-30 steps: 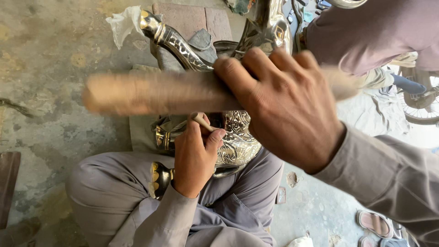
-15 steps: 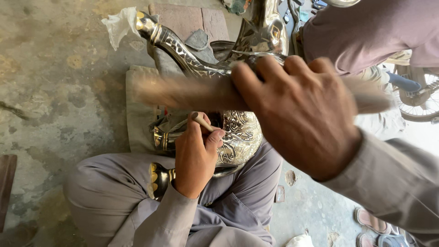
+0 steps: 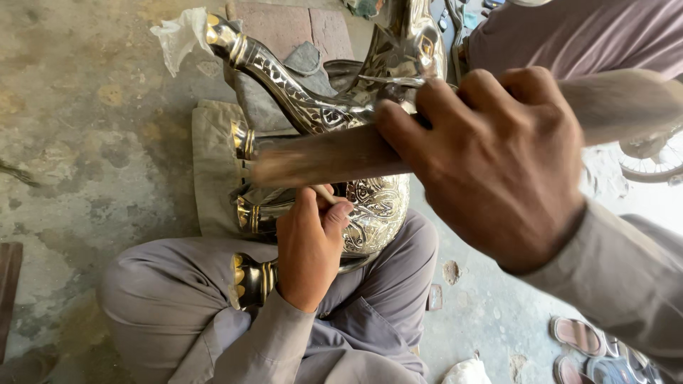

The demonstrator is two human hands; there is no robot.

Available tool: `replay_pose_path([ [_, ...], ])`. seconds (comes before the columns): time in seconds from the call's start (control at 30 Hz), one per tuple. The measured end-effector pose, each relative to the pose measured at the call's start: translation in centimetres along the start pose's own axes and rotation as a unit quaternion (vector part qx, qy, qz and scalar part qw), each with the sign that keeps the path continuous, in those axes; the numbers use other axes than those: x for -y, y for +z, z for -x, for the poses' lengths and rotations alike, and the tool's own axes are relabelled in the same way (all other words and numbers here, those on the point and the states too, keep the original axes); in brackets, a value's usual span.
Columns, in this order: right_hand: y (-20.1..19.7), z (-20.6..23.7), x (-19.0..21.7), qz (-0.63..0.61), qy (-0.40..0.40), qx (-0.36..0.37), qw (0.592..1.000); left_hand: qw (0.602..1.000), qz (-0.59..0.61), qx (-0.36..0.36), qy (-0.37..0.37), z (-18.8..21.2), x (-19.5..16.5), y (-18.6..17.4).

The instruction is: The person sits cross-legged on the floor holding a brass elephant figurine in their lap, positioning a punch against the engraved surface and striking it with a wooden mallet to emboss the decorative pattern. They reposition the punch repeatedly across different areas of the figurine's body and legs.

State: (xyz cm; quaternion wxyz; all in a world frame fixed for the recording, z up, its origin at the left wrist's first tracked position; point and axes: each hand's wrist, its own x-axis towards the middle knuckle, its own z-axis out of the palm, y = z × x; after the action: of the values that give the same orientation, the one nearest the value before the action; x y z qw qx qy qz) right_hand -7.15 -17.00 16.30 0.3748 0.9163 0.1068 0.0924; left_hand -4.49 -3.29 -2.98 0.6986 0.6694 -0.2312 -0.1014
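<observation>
As hands hammer, sandals lie nearby.

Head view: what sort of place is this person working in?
Probably an informal floor-level metal craft workshop, perhaps open to the outdoors. The person sits on a stained concrete floor with an engraved metal animal figure resting on cloth padding over the lap. Sandals lie nearby, and part of a wheel shows at right.

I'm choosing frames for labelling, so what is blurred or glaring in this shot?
Head view: the wooden stick in the right hand is smeared by motion blur, both ends soft; the left hand and the engraved metal vessel are sharp; bright glare sits on the vessel's polished top; the upper right corner is overexposed; the concrete floor is evenly lit.
</observation>
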Motion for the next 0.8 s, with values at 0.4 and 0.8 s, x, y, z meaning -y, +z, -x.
replay_pose_path([
  [0.4, -0.1, -0.5, -0.5, 0.032, -0.005, 0.11, 0.993, 0.999, 0.005, 0.007, -0.043, -0.1, -0.3, 0.3],
  [0.8, 0.7, 0.6, -1.3, 0.058, -0.023, 0.162, 0.985, 0.999, -0.034, -0.014, 0.005, 0.4, -0.3, 0.7],
])
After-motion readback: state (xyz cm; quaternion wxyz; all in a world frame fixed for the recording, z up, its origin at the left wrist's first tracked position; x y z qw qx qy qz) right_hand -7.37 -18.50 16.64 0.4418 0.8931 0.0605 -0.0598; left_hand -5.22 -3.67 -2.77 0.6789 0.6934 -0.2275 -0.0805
